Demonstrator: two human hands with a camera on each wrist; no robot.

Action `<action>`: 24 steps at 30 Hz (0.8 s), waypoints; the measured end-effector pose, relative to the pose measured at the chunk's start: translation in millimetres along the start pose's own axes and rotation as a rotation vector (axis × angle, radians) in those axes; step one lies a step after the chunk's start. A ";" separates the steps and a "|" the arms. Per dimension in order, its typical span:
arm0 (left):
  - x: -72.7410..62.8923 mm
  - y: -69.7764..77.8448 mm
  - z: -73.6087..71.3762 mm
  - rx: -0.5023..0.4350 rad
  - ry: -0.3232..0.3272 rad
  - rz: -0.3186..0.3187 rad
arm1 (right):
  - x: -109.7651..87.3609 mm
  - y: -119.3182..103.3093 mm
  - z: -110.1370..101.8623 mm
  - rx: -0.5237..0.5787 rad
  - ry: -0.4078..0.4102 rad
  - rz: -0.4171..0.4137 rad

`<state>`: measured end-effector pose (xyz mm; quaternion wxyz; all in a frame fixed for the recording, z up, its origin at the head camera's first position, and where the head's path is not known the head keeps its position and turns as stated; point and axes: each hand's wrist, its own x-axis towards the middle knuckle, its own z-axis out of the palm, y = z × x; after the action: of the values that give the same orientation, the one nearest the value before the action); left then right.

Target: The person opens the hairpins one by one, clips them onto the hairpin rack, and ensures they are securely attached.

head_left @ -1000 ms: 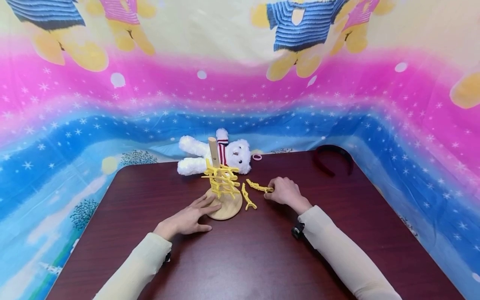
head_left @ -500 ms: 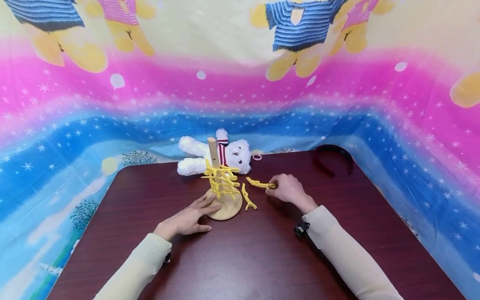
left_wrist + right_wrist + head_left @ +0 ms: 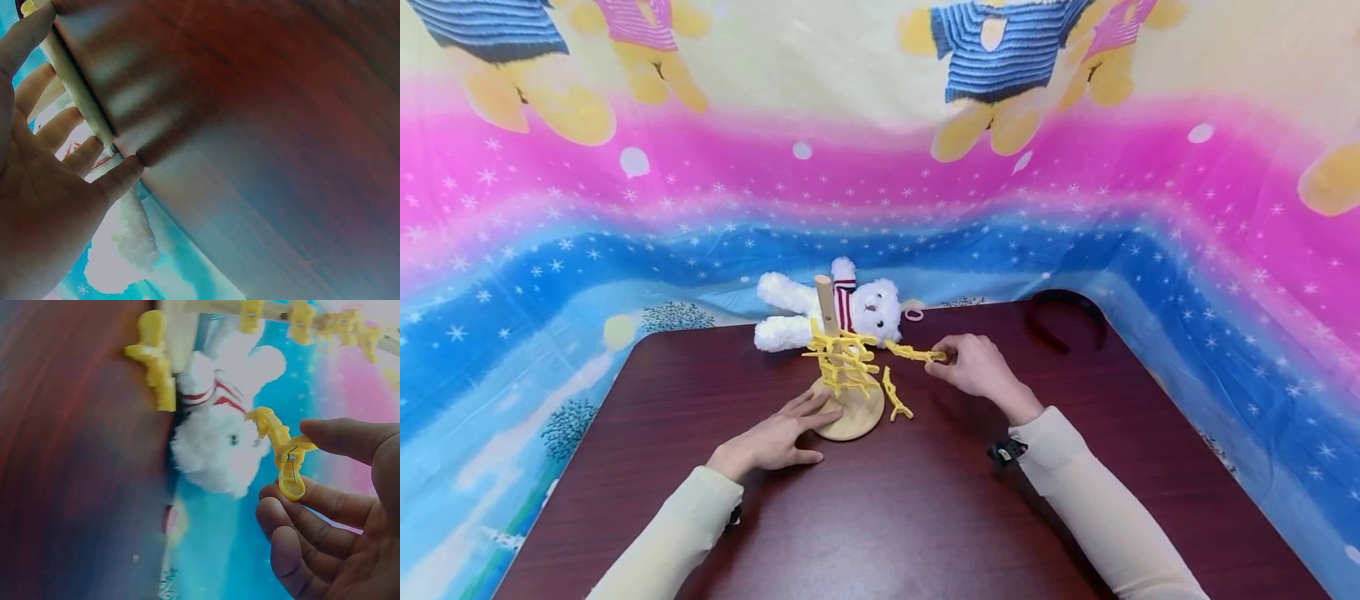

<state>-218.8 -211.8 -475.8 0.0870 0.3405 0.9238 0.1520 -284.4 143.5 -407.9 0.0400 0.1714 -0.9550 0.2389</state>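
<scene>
My right hand (image 3: 981, 368) pinches a yellow clothespin (image 3: 281, 450) by its handles, between thumb and fingers, with its spring showing in the right wrist view. The clothespin's far end points left toward a wooden stand, raised off the table. Several yellow clothespins (image 3: 847, 343) are attached around the stand's post (image 3: 825, 302). My left hand (image 3: 773, 438) rests with spread fingers on the edge of the stand's round base (image 3: 856, 422), its thumb on the table. Another yellow clothespin (image 3: 892, 396) lies on the table just right of the base.
A white plush bear (image 3: 877, 308) in a red-striped top lies behind the stand. Beside its head is a small pink ring (image 3: 913, 315). A dark red headband (image 3: 1101, 321) lies at the back right of the brown table (image 3: 880, 517). Patterned cloth surrounds the table's back and sides.
My right hand first shifted right with the clothespin, then lifted it up and away from the table. The left hand and the stand have stayed put.
</scene>
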 end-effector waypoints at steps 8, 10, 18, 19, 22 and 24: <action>-0.3 0.8 -1.0 0.010 0.003 0.006 | -2.1 -17.6 -17.3 0.050 0.064 -0.069; -0.5 0.8 -0.9 0.013 0.004 0.008 | -2.5 -21.1 -20.4 0.049 0.077 -0.083; -0.5 1.1 -1.6 0.012 0.004 0.010 | -5.5 -35.2 -34.7 0.045 0.138 -0.156; -0.5 1.1 -1.5 0.012 0.004 0.010 | -6.0 -36.9 -36.3 0.043 0.140 -0.161; -0.5 1.2 -1.4 0.013 0.004 0.011 | -7.6 -42.1 -40.8 0.044 0.144 -0.179; -0.5 1.3 -1.1 0.014 0.003 0.012 | -9.0 -45.8 -43.6 0.047 0.148 -0.194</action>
<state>-218.0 -211.4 -474.3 0.0822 0.3462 0.9230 0.1464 -260.3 128.8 -350.6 0.1291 0.2458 -0.9224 0.2683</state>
